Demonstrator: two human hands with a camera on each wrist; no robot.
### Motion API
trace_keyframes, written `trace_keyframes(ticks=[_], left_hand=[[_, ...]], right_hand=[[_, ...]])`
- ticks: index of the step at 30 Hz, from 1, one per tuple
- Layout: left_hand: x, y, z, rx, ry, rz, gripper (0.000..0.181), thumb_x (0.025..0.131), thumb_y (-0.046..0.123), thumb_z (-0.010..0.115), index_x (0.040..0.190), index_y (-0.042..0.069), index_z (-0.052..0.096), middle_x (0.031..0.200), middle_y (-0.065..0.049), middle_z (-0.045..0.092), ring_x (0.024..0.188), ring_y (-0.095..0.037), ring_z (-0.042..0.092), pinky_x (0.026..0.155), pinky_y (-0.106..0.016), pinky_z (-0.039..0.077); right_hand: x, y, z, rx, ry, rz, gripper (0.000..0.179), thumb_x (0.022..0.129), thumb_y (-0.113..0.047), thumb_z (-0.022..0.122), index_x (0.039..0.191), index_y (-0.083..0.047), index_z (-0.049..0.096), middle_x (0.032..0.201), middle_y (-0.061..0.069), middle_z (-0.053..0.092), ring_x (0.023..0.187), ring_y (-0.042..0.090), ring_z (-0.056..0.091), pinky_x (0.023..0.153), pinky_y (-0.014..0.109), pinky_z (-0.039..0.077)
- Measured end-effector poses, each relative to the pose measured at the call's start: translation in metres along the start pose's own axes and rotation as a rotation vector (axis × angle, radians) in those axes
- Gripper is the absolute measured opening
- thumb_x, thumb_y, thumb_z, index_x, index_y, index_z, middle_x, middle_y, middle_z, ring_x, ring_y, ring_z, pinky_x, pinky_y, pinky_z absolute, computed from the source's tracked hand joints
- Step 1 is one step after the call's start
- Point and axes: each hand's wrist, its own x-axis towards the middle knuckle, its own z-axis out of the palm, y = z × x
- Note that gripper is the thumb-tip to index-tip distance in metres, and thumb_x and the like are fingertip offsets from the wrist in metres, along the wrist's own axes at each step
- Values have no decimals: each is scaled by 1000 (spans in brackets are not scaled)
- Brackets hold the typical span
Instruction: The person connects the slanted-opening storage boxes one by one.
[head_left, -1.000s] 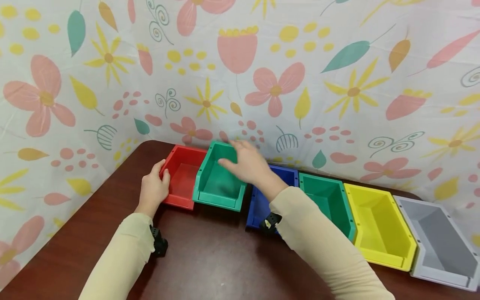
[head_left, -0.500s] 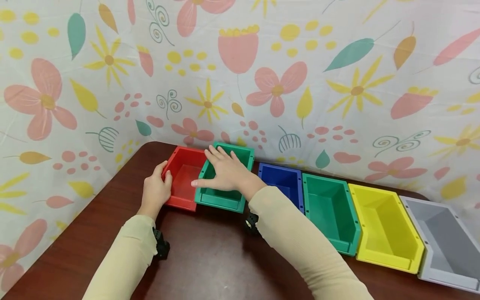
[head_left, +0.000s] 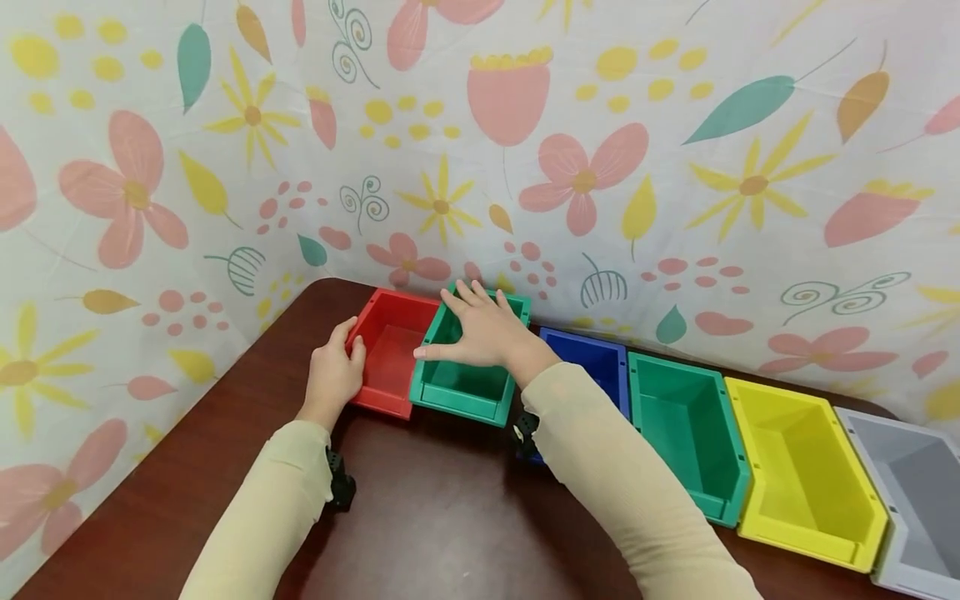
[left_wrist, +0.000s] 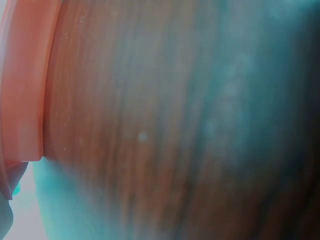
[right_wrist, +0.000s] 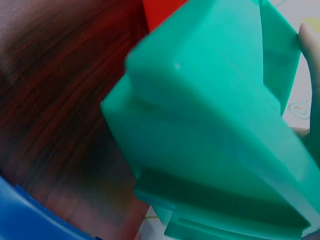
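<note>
At the left end of a row of plastic storage bins, my left hand [head_left: 332, 379] grips the left wall of a red bin [head_left: 390, 358], its thumb over the rim. Just right of that, a green bin [head_left: 461, 402] overlaps the red bin's right side, with a shadow under its front edge. Over the green bin, my right hand [head_left: 489, 332] is spread, fingers toward the back rim and thumb across to the left rim. The right wrist view shows the green bin's outer side [right_wrist: 200, 130] close up, with fingers [right_wrist: 312, 60] at its far edge.
A blue bin [head_left: 588, 358], partly hidden by the right sleeve, stands to the right. Beyond it are a second green bin [head_left: 675, 417], a yellow bin [head_left: 802, 467] and a grey bin [head_left: 926, 517]. A floral curtain [head_left: 450, 125] hangs behind the dark wooden table [head_left: 427, 517].
My right hand has moved from the first green bin's right wall to a spread position across its top. My left hand stays at the red bin. The head view has shifted slightly.
</note>
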Motion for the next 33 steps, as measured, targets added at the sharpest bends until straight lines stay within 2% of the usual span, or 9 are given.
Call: trace_keyframes(ticks=[6, 10, 13, 18, 27, 33], left_hand=[[-2, 0, 1, -7, -1, 6, 44, 98, 23, 45, 139, 9, 45, 118, -24, 63, 94, -39, 65, 88, -51, 51], [2, 2, -2, -6, -11, 13, 44, 98, 22, 45, 140, 8, 43, 120, -25, 62, 95, -40, 64, 88, -52, 50], [4, 4, -5, -5, -11, 13, 45, 98, 22, 44, 141, 8, 42, 121, -25, 61, 97, -41, 64, 89, -52, 49], [-1, 4, -1, -6, -18, -3, 45, 98, 21, 45, 140, 8, 42, 121, -25, 61, 98, -42, 63, 90, -52, 49], [0, 3, 2, -18, 1, 20, 44, 98, 21, 45, 140, 8, 43, 117, -26, 62, 94, -41, 64, 89, -52, 49], [0, 2, -1, -21, -3, 10, 44, 98, 21, 45, 139, 7, 43, 118, -25, 62, 96, -41, 64, 89, -51, 50]], right_hand=[[3, 2, 2, 22, -10, 20, 116, 64, -90, 42, 153, -24, 11, 161, 1, 5, 148, 26, -1, 116, 55, 0], [8, 2, -1, 31, -16, 36, 120, 62, -90, 45, 154, -20, 10, 161, 2, 8, 148, 26, 1, 116, 56, 2], [12, 2, -3, 28, -4, 35, 120, 62, -89, 48, 154, -19, 12, 161, 2, 9, 148, 27, 3, 116, 56, 3], [10, 5, -3, 40, -33, 35, 120, 61, -88, 51, 154, -21, 12, 161, 2, 8, 148, 26, 3, 116, 56, 2], [11, 12, -4, 146, -31, 33, 113, 65, -82, 54, 153, -25, 15, 161, 3, 5, 148, 24, -1, 117, 53, -1], [12, 9, -4, 135, -36, 39, 116, 63, -84, 55, 153, -23, 14, 161, 4, 6, 148, 25, 1, 117, 54, 0]])
